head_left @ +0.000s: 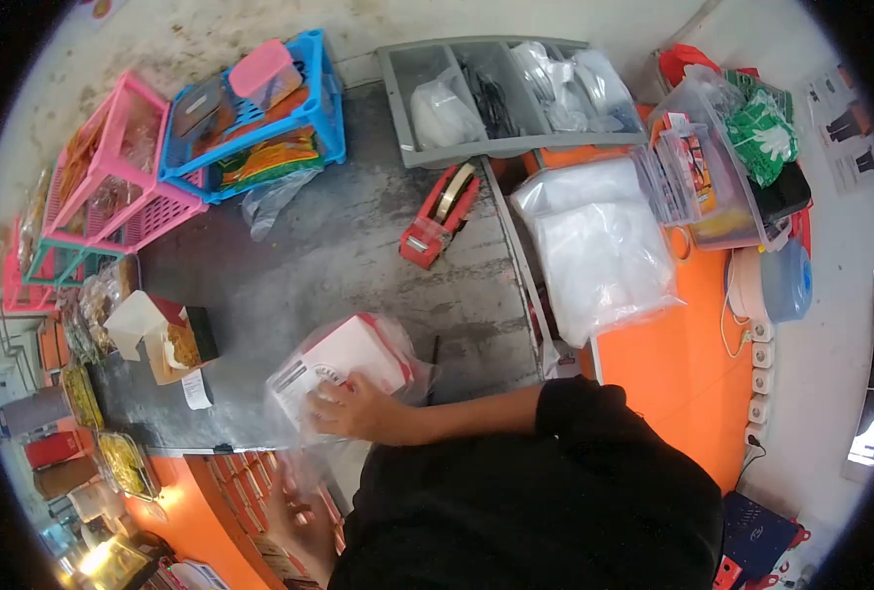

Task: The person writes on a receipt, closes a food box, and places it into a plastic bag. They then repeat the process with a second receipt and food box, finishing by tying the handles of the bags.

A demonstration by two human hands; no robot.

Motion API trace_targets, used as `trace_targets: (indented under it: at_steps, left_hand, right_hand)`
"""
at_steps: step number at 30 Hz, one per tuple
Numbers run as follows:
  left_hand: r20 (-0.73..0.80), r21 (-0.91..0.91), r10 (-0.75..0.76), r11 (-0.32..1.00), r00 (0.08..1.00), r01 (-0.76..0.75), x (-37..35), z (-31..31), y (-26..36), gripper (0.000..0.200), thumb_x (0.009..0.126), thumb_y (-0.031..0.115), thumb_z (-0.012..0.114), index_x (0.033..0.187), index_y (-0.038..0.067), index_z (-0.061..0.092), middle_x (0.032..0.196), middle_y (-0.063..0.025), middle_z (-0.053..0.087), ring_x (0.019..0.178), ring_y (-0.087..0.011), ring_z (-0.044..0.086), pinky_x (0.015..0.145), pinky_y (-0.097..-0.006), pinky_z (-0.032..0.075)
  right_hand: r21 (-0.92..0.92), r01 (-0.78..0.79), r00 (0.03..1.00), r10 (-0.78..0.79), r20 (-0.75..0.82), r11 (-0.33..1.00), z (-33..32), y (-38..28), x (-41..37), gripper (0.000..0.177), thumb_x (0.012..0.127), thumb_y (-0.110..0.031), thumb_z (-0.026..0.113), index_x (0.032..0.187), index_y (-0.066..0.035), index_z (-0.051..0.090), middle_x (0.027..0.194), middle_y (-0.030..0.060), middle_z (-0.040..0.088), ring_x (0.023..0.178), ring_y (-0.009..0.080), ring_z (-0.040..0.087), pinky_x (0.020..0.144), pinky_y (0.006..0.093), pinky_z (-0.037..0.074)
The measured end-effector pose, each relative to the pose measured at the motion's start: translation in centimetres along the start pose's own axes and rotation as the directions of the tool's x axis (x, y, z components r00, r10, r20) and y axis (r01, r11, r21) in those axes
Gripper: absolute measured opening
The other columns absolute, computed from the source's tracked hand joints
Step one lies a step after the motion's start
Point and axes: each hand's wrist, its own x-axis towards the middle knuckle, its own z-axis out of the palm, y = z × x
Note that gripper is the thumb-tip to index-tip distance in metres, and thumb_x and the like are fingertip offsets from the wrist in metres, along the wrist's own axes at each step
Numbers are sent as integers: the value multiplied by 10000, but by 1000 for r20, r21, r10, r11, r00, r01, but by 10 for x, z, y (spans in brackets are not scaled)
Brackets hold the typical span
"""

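Observation:
A white and red box [343, 359] lies inside a clear plastic bag [416, 379] on the dark tabletop. My right hand [358, 408] is on the near side of the box, its fingers bent and gripping the bagged box. Below the table's near edge is my left hand [299, 521], palm partly showing and fingers apart, beside the loose end of the bag. Left of the bagged box stands an open food box [176, 339] with food inside, and a small paper slip [196, 390] lies by it. A red tape dispenser [439, 216] rests farther back.
Blue [333, 123] and pink [132, 202] baskets stand at the back left. A grey divided tray [501, 147] holds plastic-wrapped items. To the right are a stack of clear bags [604, 246] and a clear bin [737, 182] on an orange surface [673, 374].

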Motion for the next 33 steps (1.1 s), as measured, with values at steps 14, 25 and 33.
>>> trace_targets:
  at_steps: [14,25,33]
  left_hand:
    - [-70,-985,-389,171,919,-2,84,61,14,450,839,192,561,1249,73,419,1077,-172,543,744,-196,521,752,-342,431]
    - [195,-41,273,962,942,-270,98,119,5,633,735,-39,601,1315,64,369,1118,-186,521,943,-275,547,774,-351,501]
    - [-234,-196,616,728,752,-657,98,143,-12,842,819,-36,536,1419,91,-41,1182,-223,508,1030,-278,542,833,-354,474]
  right_hand:
    - [419,-511,802,592,-82,751,-136,190,-5,202,762,-126,588,949,-65,635,866,110,647,800,266,619,719,364,479]
    - [-454,-811,404,914,20,369,-195,504,-114,248,646,-179,702,830,-22,646,828,170,633,816,342,612,710,434,486]
    - [-374,-784,551,833,-50,496,-179,458,-10,257,692,-133,620,866,55,603,940,263,609,886,388,594,764,454,477]
